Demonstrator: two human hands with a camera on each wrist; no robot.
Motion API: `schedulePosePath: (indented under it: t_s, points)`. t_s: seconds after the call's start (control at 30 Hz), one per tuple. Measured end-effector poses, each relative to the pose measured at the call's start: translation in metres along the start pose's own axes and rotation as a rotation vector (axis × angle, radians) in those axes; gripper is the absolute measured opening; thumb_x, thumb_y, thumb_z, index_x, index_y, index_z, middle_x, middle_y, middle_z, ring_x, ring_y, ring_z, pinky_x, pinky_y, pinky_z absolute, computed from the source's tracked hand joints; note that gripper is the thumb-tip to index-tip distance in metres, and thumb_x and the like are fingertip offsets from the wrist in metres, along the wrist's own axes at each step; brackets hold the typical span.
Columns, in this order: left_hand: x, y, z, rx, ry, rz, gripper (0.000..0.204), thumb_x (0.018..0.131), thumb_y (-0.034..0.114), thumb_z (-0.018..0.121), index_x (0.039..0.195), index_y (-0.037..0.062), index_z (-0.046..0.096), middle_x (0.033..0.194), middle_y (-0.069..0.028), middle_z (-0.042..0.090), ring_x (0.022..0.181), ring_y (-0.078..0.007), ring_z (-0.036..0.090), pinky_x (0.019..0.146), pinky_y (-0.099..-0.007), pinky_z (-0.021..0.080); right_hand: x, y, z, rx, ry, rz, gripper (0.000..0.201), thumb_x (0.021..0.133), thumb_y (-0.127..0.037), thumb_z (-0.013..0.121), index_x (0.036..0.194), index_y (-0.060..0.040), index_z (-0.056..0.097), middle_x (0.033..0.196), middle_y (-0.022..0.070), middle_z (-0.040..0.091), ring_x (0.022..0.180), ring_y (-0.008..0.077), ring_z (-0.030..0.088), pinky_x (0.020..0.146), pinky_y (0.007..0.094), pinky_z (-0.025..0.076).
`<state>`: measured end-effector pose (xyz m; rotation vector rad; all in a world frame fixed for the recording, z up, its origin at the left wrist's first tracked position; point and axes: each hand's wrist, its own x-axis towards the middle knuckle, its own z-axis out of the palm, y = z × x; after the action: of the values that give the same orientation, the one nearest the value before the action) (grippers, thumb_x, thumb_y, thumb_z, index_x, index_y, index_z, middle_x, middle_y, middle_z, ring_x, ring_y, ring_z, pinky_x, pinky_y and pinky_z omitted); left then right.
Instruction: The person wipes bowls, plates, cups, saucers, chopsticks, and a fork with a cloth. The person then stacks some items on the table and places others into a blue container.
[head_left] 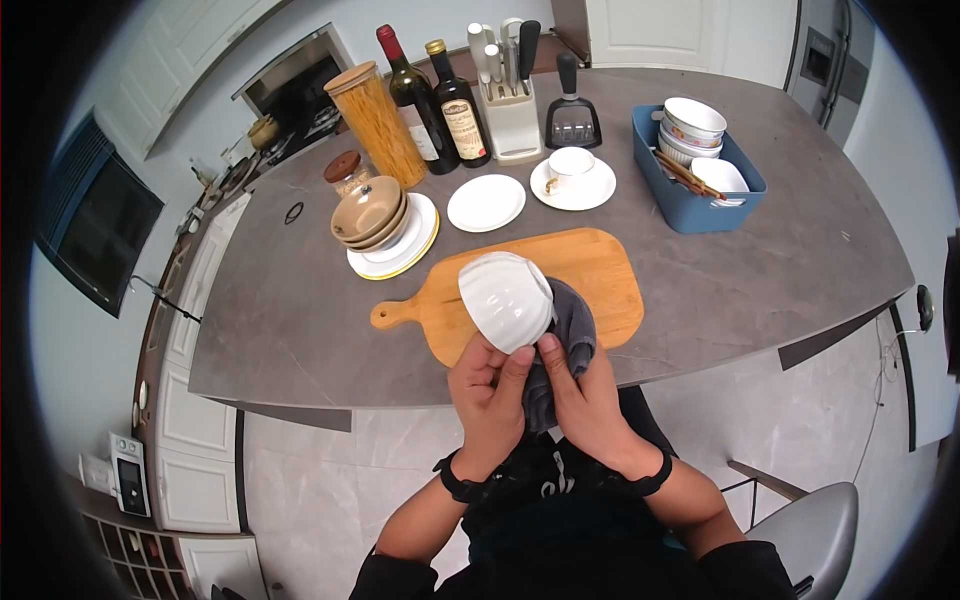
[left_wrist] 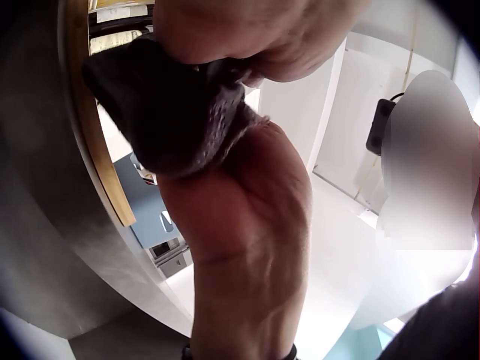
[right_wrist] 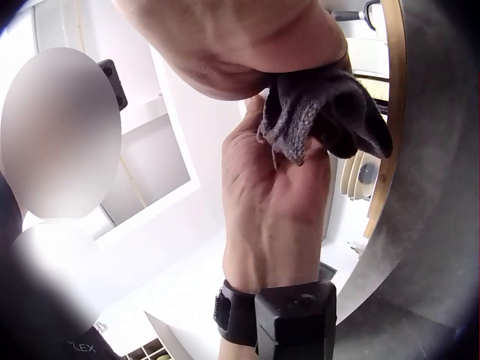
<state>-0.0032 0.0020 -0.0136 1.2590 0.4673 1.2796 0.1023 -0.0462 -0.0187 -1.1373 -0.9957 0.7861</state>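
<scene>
A white fluted bowl (head_left: 503, 300) is held tilted above the wooden cutting board (head_left: 610, 270), its outer wall towards the head camera. My left hand (head_left: 488, 398) grips the bowl's near side, thumb along the wall and fingers curled beneath. A dark grey cloth (head_left: 572, 325) is bunched against the bowl's right side and hangs below it. The right hand (head_left: 588, 400) holds this cloth, its thumb close to the left thumb at the bowl's edge. Both wrist views show the cloth (right_wrist: 322, 112) between the two hands; there the bowl is hidden.
Left of the board, brown bowls (head_left: 370, 212) sit on stacked plates (head_left: 420, 240). Behind it are a white plate (head_left: 487, 203) and a cup (head_left: 570, 165) on a saucer. Bottles (head_left: 462, 115) and a knife block (head_left: 513, 125) stand farther back. A blue basket (head_left: 700, 215) holds bowls at right.
</scene>
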Motion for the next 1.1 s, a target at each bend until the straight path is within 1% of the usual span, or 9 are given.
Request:
schedulePosePath:
  t_s: [0.23, 0.37, 0.43, 0.63, 0.7, 0.8, 0.9, 1.03, 1.1]
  points:
    - [0.007, 0.005, -0.023, 0.135, -0.041, 0.009, 0.029, 0.099, 0.012, 0.069, 0.122, -0.0039, 0.061, 0.117, -0.0083, 0.071, 0.105, -0.0102, 0.065, 0.093, -0.0249, 0.047, -0.015, -0.018, -0.018, -0.102, 0.127, -0.038, 0.035, 0.109, -0.021, 0.05, 0.131, 0.0056, 0.054, 0.112, 0.0147, 0.068, 0.102, 0.0205, 0.064, 0.089, 0.0363, 0.05]
    - [0.009, 0.004, -0.022, 0.122, -0.133, -0.082, 0.025, 0.098, 0.01, 0.069, 0.119, -0.0037, 0.063, 0.113, -0.006, 0.072, 0.1, -0.0086, 0.065, 0.09, -0.0229, 0.047, -0.003, -0.026, -0.027, 0.098, 0.079, -0.016, 0.046, 0.105, -0.011, 0.051, 0.147, 0.0049, 0.041, 0.14, 0.0197, 0.055, 0.126, 0.0263, 0.055, 0.107, 0.034, 0.042]
    - [0.002, 0.007, -0.003, 0.117, -0.128, -0.148, 0.015, 0.1, 0.008, 0.067, 0.11, -0.0033, 0.064, 0.102, -0.0034, 0.073, 0.086, -0.0044, 0.06, 0.078, -0.0193, 0.044, 0.003, -0.024, -0.019, -0.415, 0.092, -0.432, 0.057, 0.097, 0.004, 0.052, 0.152, 0.0043, 0.035, 0.148, 0.0248, 0.049, 0.138, 0.0364, 0.049, 0.113, 0.038, 0.038]
    - [0.018, 0.01, -0.02, 0.551, -0.094, 0.063, 0.012, 0.1, 0.002, 0.063, 0.111, 0.0016, 0.068, 0.103, -0.0098, 0.075, 0.09, -0.0059, 0.065, 0.083, -0.021, 0.047, -0.025, -0.018, -0.027, 0.024, 0.044, -0.084, 0.046, 0.098, 0.002, 0.052, 0.143, 0.0064, 0.046, 0.139, 0.0211, 0.057, 0.13, 0.0271, 0.056, 0.111, 0.0358, 0.04]
    - [0.02, 0.024, -0.014, 0.791, -0.145, 0.065, 0.018, 0.093, -0.002, 0.065, 0.11, 0.0016, 0.069, 0.098, -0.0077, 0.074, 0.098, -0.012, 0.068, 0.096, -0.0309, 0.048, -0.023, -0.009, -0.028, 0.465, 0.19, 0.079, 0.04, 0.108, -0.017, 0.052, 0.14, 0.0062, 0.049, 0.127, 0.0114, 0.064, 0.117, 0.0153, 0.058, 0.105, 0.0306, 0.044]
    - [0.02, 0.023, -0.007, 1.374, -0.59, 0.512, 0.042, 0.073, -0.002, 0.068, 0.113, 0.0095, 0.073, 0.119, -0.0093, 0.066, 0.126, -0.0296, 0.056, 0.118, -0.0584, 0.028, -0.014, -0.006, -0.02, 0.579, 0.152, 0.171, 0.04, 0.11, -0.02, 0.048, 0.141, 0.0053, 0.049, 0.131, 0.0105, 0.062, 0.12, 0.0161, 0.058, 0.105, 0.0298, 0.043]
    - [0.015, 0.028, 0.0, 1.423, -0.564, 0.549, 0.039, 0.078, 0.003, 0.07, 0.115, 0.0124, 0.074, 0.136, -0.0149, 0.057, 0.134, -0.0324, 0.05, 0.12, -0.0566, 0.026, -0.007, -0.006, -0.013, 0.24, 0.247, -0.062, 0.04, 0.111, -0.02, 0.046, 0.142, 0.0043, 0.049, 0.133, 0.009, 0.061, 0.121, 0.0147, 0.056, 0.105, 0.0293, 0.043]
    - [0.013, 0.018, -0.003, 1.19, -0.406, 0.643, 0.059, 0.078, 0.012, 0.081, 0.134, 0.01, 0.063, 0.146, -0.0207, 0.049, 0.14, -0.0363, 0.044, 0.12, -0.0519, 0.029, -0.014, 0.0, -0.036, 0.597, 0.086, 0.232, 0.04, 0.11, -0.019, 0.049, 0.142, 0.0042, 0.05, 0.136, 0.0097, 0.059, 0.124, 0.0148, 0.054, 0.107, 0.03, 0.042]
    - [0.009, 0.015, -0.002, 0.602, -0.334, 0.219, 0.096, 0.071, 0.021, 0.092, 0.151, 0.005, 0.041, 0.147, -0.0223, 0.048, 0.14, -0.0336, 0.046, 0.116, -0.0458, 0.036, -0.016, -0.006, -0.038, 0.555, 0.025, 0.319, 0.04, 0.109, -0.019, 0.05, 0.14, 0.0051, 0.051, 0.135, 0.0099, 0.06, 0.124, 0.0156, 0.055, 0.107, 0.0301, 0.043]
